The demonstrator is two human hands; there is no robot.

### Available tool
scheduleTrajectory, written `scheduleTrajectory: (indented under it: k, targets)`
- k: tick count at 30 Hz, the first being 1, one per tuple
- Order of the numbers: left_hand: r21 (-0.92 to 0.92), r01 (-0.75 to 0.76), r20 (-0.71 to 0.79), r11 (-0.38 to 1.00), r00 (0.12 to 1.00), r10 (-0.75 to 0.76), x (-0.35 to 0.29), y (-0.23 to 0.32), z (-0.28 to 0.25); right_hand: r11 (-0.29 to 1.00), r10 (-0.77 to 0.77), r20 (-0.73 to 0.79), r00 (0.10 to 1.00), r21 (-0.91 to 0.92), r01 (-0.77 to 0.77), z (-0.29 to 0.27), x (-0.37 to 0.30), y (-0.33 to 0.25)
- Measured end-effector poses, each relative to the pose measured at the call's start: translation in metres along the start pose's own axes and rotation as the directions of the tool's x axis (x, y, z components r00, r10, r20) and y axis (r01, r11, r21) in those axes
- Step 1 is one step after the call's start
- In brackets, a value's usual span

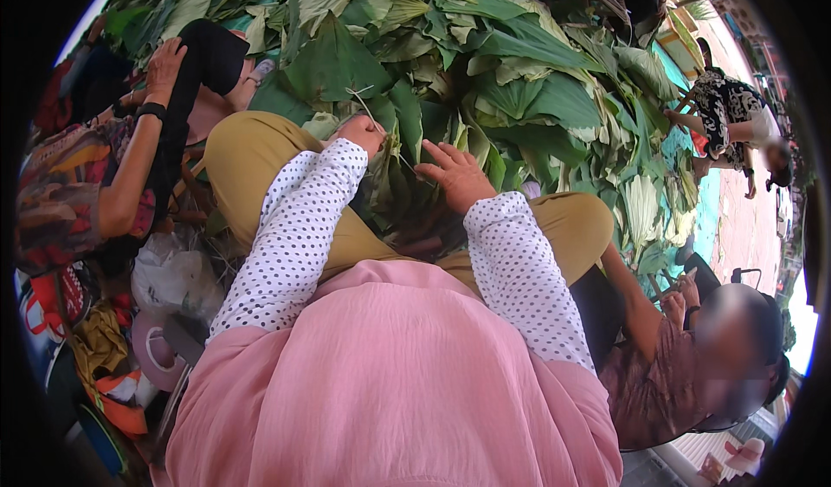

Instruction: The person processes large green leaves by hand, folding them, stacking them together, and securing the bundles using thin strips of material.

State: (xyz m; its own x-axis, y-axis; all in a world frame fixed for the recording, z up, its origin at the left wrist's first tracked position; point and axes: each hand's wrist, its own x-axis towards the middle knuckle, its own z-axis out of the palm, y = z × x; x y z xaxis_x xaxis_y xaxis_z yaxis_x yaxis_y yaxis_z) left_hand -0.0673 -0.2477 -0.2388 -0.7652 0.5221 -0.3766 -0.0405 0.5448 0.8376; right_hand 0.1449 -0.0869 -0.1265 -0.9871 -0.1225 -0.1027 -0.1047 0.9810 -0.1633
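Observation:
My left hand [359, 134] is closed on a thin pale string [357, 95], and one end sticks up beyond my fingers. The string runs down to the right, over a bundle of large green leaves [381, 188] between my knees. On the other side of the bundle is my right hand [459, 175], fingers stretched and apart, pointing toward the string. Its thumb is close to the string's lower part; whether they touch I cannot tell. The leaves' lower ends are in shadow. Both forearms wear white dotted sleeves.
Ahead lies a big heap of broad green leaves [519, 63], some pale and wilting. At the left sits a person with an arm [130, 167] on a knee, near a clear plastic bag [173, 275] and a roll of tape [156, 348]. Another person [666, 374] sits close at my right.

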Motion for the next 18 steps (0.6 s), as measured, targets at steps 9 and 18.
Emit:
scheduleTrajectory:
  k: [9,18]
  targets:
    - [-0.077,0.034,0.030,0.996,0.999,-0.032,-0.018,0.027,0.000,0.832,0.176,-0.075,0.981,0.545,-0.107,0.006,0.012,-0.001]
    - [0.030,-0.024,0.003,0.999,1.000,0.024,-0.002,0.004,-0.001,0.904,0.153,-0.121,0.981,0.418,-0.090,0.011,0.020,-0.008]
